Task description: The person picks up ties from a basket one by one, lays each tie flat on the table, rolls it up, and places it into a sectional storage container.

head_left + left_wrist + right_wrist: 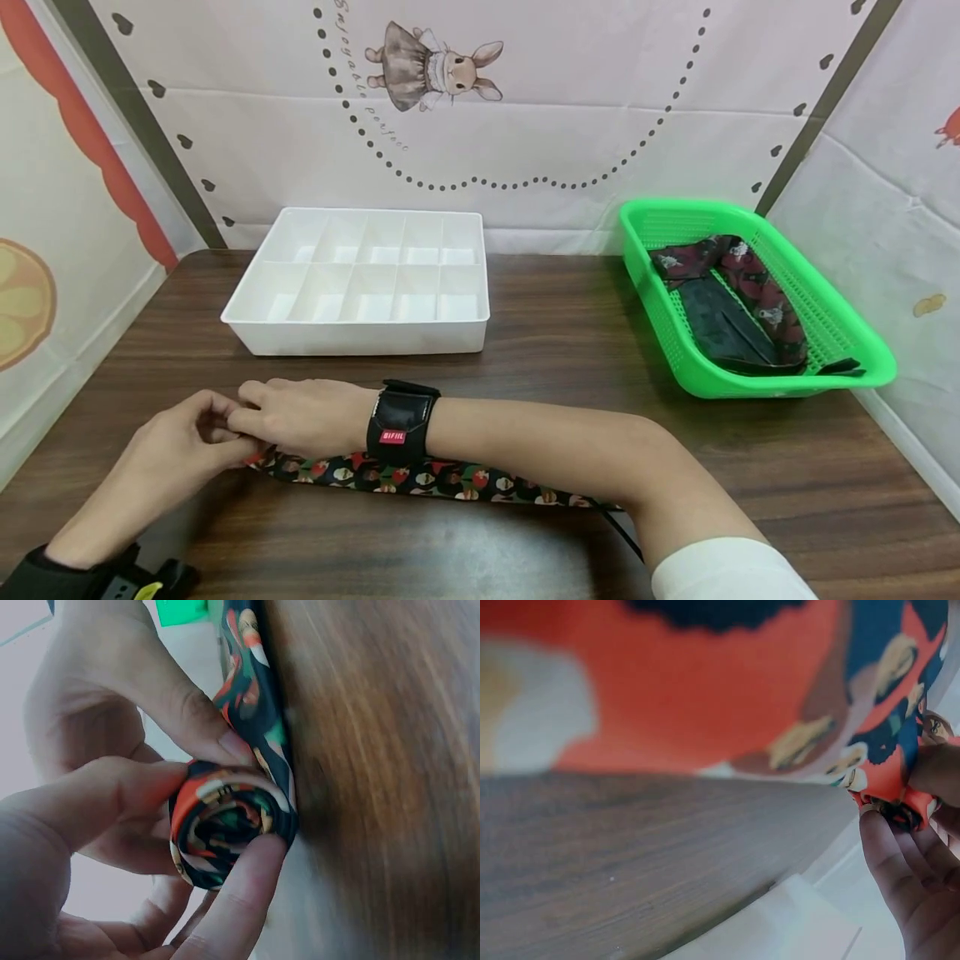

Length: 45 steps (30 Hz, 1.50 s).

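A long patterned necktie (pixel 450 482), black with red, green and white figures, lies across the table in front of the person. Its left end is wound into a tight coil (pixel 232 825), whose spiral faces the left wrist view. The left hand (pixel 168 454) pinches the coil between thumb and finger. From the other side, the right hand (pixel 303 417) holds the coil too, its thumb against the cloth in the left wrist view. The right forearm stretches over the tie and hides part of it. In the right wrist view, the blurred tie (pixel 705 697) fills the top.
A white divided tray (pixel 367 337) with several compartments stands behind the hands. At the right, a green basket (pixel 765 385) holds dark and red-patterned cloth pieces (pixel 776 321). Printed sheets (pixel 562 133) rise at the back and sides. A thin black cable (pixel 622 533) hangs by the right elbow.
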Available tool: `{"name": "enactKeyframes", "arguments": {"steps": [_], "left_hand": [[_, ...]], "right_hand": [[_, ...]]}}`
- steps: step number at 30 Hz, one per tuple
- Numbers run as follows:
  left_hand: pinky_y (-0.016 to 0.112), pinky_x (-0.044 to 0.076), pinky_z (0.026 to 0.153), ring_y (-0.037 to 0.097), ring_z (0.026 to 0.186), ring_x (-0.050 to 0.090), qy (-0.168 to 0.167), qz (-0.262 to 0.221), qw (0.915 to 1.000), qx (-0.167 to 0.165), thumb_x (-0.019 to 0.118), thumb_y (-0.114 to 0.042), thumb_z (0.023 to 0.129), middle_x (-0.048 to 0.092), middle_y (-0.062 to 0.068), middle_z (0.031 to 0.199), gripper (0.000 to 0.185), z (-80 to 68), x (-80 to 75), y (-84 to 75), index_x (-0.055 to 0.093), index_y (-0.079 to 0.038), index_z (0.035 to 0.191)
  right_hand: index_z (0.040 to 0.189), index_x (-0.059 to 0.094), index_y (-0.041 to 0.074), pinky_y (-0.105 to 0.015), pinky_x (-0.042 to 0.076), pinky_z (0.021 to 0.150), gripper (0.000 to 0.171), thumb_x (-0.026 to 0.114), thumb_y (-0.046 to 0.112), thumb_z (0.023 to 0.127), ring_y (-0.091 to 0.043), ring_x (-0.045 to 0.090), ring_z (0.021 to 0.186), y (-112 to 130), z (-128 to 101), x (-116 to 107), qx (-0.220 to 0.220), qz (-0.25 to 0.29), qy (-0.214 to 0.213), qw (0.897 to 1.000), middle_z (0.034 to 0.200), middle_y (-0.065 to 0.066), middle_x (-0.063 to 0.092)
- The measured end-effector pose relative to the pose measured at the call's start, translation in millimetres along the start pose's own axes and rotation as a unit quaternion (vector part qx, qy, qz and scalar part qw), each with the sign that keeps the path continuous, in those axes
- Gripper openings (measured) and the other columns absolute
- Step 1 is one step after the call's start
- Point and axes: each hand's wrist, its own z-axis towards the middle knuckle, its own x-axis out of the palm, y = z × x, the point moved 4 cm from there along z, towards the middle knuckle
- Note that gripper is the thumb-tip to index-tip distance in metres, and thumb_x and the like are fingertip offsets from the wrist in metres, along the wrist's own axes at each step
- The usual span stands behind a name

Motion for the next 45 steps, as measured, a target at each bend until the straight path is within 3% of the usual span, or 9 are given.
{"name": "enactKeyframes", "arguments": {"steps": [5,13,21,27,33,37,45], "left_hand": [[0.033,0.046,0.064,0.017,0.081,0.064,-0.005,0.006,1.0000,-0.001,0.087,-0.032,0.090,0.071,0.008,0.093,0.055,1.2,0.0,-4.1,0.058,0.007,0.118],[0.038,0.047,0.066,0.031,0.086,0.066,-0.022,0.018,0.9996,-0.008,0.089,-0.033,0.087,0.068,0.022,0.099,0.073,2.0,2.1,-12.9,0.051,0.016,0.125],[0.037,0.045,0.063,0.030,0.083,0.060,0.003,0.022,0.9997,-0.009,0.076,-0.028,0.094,0.066,0.023,0.099,0.065,5.0,3.5,-16.6,0.049,0.020,0.129],[0.038,0.046,0.063,0.031,0.082,0.060,0.034,0.021,0.9991,-0.010,0.078,-0.026,0.095,0.065,0.025,0.098,0.064,8.6,5.1,-19.4,0.047,0.020,0.127],[0.039,0.049,0.063,0.034,0.086,0.063,0.028,0.012,0.9995,-0.011,0.082,-0.019,0.089,0.063,0.032,0.104,0.071,10.9,6.3,-18.4,0.042,0.023,0.130],[0.045,0.051,0.067,0.040,0.090,0.065,0.014,0.025,0.9996,-0.002,0.084,-0.022,0.087,0.063,0.035,0.109,0.075,9.2,6.6,-18.5,0.043,0.022,0.132],[0.044,0.049,0.063,0.031,0.081,0.064,0.022,0.047,0.9980,0.036,0.075,-0.022,0.097,0.067,0.019,0.093,0.048,5.1,6.1,-28.2,0.055,0.016,0.119]], "right_hand": [[0.137,0.060,0.018,-0.017,0.043,0.084,0.035,0.068,0.022,0.103,-0.010,0.052,0.104,-2.5,-0.3,-0.6,-0.004,0.027,0.019,0.999,0.122,0.002,0.047],[0.158,0.048,0.018,-0.015,0.042,0.091,0.060,0.069,0.023,0.102,-0.011,0.056,0.112,-4.7,-3.0,0.5,0.007,0.021,0.028,0.999,0.133,0.002,0.052],[0.145,0.054,0.020,-0.017,0.043,0.085,0.052,0.076,0.019,0.099,-0.012,0.055,0.108,-2.2,-2.4,1.5,0.016,0.048,0.021,0.999,0.130,0.004,0.050],[0.147,0.054,0.024,-0.018,0.046,0.085,0.057,0.081,0.023,0.097,-0.011,0.053,0.114,-2.3,-5.3,-0.8,0.028,0.049,0.018,0.998,0.133,0.005,0.048],[0.155,0.052,0.027,-0.017,0.045,0.082,0.056,0.069,0.020,0.102,-0.012,0.051,0.121,-0.4,-10.5,0.0,0.023,0.015,0.022,0.999,0.147,0.003,0.046],[0.154,0.053,0.027,-0.017,0.045,0.083,0.053,0.069,0.023,0.103,-0.012,0.052,0.119,0.4,-11.5,0.4,0.021,0.010,0.024,0.999,0.143,0.003,0.048],[0.142,0.060,0.025,-0.018,0.046,0.084,0.033,0.063,0.024,0.108,-0.013,0.054,0.115,1.8,-13.8,-1.1,0.013,-0.014,-0.011,1.000,0.135,0.003,0.051]]}}
